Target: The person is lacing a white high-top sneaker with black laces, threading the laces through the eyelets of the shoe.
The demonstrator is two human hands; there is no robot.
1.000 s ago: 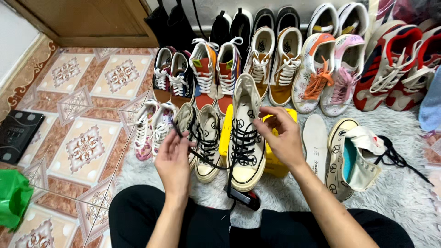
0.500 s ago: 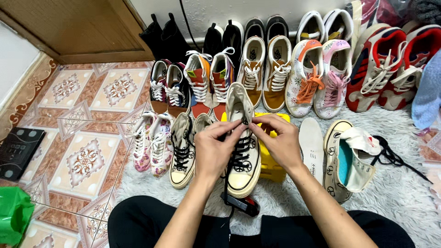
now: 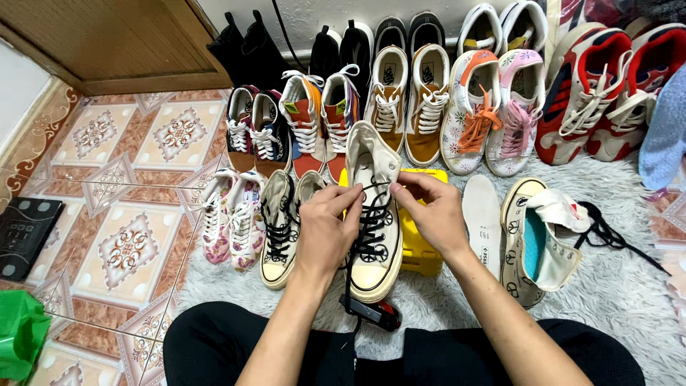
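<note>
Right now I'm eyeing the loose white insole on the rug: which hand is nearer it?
Right. The right hand pinches the lace just left of the insole; the left hand is farther, across the cream sneaker.

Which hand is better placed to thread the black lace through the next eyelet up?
Probably the right hand: its fingers pinch the black lace near the cream high-top sneaker's upper eyelets.

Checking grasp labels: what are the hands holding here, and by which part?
Both hands pinch the black lace of the cream high-top sneaker, up near its top eyelets: left hand on the left strand, right hand on the right.
</note>
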